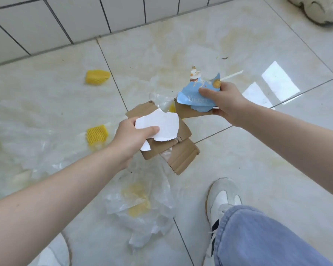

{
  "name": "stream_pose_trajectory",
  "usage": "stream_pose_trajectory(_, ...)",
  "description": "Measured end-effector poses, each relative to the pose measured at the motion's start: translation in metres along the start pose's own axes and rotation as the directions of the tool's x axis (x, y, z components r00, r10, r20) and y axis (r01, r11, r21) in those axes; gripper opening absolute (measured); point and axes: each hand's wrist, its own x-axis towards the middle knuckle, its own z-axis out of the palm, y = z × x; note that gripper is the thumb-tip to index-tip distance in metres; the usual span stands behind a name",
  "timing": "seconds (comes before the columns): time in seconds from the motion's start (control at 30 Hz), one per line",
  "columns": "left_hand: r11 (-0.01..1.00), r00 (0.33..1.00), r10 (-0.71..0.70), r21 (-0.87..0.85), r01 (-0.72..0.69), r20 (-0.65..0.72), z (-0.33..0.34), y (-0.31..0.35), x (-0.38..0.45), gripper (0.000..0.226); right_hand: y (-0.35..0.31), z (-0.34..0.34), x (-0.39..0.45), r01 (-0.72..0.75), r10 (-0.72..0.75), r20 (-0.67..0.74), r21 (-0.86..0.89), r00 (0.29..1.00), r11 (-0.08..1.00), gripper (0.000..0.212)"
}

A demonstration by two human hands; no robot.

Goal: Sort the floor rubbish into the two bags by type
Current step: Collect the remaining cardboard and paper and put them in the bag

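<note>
Left hand (131, 137) is clamped on torn white paper (160, 125) and a brown cardboard piece (173, 150), thumb pressed on top, both held up off the floor (258, 150). Right hand (223, 101) pinches a blue wrapper (196, 96) against a second cardboard scrap (188, 112), just beside the first. Down on the tiles, two yellow foam nets (97, 76) lie to the left, well apart from the hands. A clear plastic bag (142, 204) sits crumpled below the left hand, yellow bits showing through. White shoe (221, 198) at right, near a denim leg (258, 237).
</note>
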Motion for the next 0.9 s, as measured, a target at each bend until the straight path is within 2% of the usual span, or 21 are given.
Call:
stream_pose_trajectory(0.13,1.000,0.995,0.006,-0.017,-0.008,-0.096,-0.046,-0.007,-0.015,0.034,0.004,0.027,-0.013,-0.035,0.035,0.032,0.017,0.999,0.999,0.021)
stream_pose_trajectory(0.23,1.000,0.985,0.007,-0.024,-0.011,-0.174,-0.086,-0.015,-0.030,0.029,0.007,0.053,-0.025,-0.036,0.034,0.110,0.019,0.993,0.999,0.014)
stream_pose_trajectory(0.37,0.993,0.982,-0.085,-0.099,0.069,-0.170,-0.133,-0.034,-0.059,0.028,0.003,0.087,-0.044,0.085,-0.043,0.279,-0.142,0.959,0.986,0.008)
stream_pose_trajectory(0.43,0.989,0.978,-0.115,-0.115,0.096,-0.171,-0.152,-0.044,-0.073,0.026,0.000,0.103,-0.050,0.147,-0.072,0.322,-0.215,0.944,0.966,0.006)
stream_pose_trajectory(0.53,0.969,0.970,-0.147,-0.227,0.102,-0.193,-0.178,-0.055,-0.086,0.028,-0.001,0.130,-0.055,0.171,-0.073,0.370,-0.239,0.926,0.956,0.001)
stream_pose_trajectory(0.67,0.885,0.940,-0.212,-0.461,0.068,-0.268,-0.210,-0.071,-0.097,0.034,-0.003,0.167,-0.059,0.170,-0.054,0.393,-0.265,0.918,0.949,0.006)
stream_pose_trajectory(0.77,0.766,0.927,-0.232,-0.642,-0.013,-0.295,-0.228,-0.082,-0.106,0.036,-0.009,0.187,-0.063,0.178,-0.053,0.425,-0.260,0.904,0.949,0.004)
stream_pose_trajectory(0.83,0.696,0.922,-0.234,-0.715,-0.063,-0.309,-0.236,-0.086,-0.112,0.033,-0.011,0.197,-0.069,0.197,-0.060,0.452,-0.264,0.890,0.944,0.003)
stream_pose_trajectory(0.9,0.666,0.911,-0.243,-0.740,-0.094,-0.334,-0.244,-0.087,-0.116,0.030,-0.007,0.206,-0.079,0.203,-0.037,0.489,-0.290,0.871,0.935,0.008)
